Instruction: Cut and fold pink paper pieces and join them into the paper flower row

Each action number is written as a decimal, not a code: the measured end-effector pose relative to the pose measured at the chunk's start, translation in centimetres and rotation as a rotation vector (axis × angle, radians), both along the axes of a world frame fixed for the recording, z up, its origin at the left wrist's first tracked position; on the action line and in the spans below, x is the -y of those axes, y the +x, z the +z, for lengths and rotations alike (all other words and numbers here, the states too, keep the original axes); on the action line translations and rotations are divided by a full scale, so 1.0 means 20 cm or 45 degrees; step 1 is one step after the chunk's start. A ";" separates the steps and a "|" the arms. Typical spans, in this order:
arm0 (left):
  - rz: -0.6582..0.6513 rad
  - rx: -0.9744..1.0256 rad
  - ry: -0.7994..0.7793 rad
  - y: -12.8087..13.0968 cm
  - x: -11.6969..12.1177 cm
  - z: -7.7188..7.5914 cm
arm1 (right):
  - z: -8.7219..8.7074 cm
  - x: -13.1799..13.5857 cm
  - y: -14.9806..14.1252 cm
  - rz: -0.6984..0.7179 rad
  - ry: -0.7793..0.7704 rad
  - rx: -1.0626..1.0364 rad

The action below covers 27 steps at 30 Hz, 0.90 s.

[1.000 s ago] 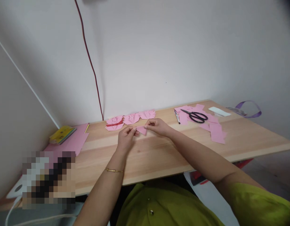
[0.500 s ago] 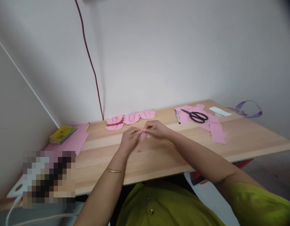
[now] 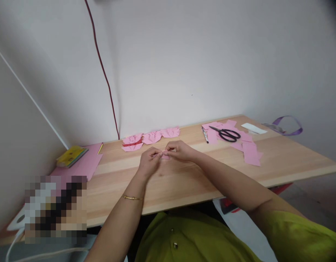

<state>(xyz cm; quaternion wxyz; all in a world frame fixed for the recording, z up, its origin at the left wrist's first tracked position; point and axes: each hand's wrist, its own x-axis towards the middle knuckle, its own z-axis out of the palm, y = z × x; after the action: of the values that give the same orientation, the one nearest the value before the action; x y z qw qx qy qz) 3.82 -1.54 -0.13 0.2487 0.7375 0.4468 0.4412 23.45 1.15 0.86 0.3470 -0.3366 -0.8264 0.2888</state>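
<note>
A small piece of pink paper is pinched between both hands, just above the middle of the wooden table. My left hand grips its left side with thumb and fingers. On the other side, my right hand is closed on the paper's upper right part. The fingers hide much of the sheet, so its full shape cannot be made out. Beyond my hands, several cut and creased pink paper pieces lie in a row along the wall, with a red strip across the left one.
Black-handled scissors rest on pink scraps at the right, beside a marker and a white strip. At left, a yellow pack sits on pink sheets near a pencil. A dark red cable hangs down the wall.
The pink paper between my fingers has shifted slightly, and my right fingers have moved a little along it. Both hands keep their hold; the things on the table stay put.
</note>
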 end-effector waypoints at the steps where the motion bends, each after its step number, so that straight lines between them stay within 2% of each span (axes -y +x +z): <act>1: 0.001 0.004 -0.003 0.00 0.00 0.00 | 0.00 0.00 0.00 -0.003 0.003 0.003; 15: 0.072 0.116 -0.023 -0.02 0.01 0.04 | 0.01 -0.02 0.02 -0.032 -0.025 0.159; 27: 0.186 0.542 -0.344 0.00 -0.03 -0.01 | 0.02 0.00 0.03 0.010 -0.060 0.432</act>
<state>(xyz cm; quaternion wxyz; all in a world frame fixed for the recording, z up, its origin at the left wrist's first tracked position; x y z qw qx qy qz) 3.82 -0.92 -0.39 0.4009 0.5539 0.4912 0.5396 24.05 1.24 1.28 0.1935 -0.3852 -0.8674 0.2486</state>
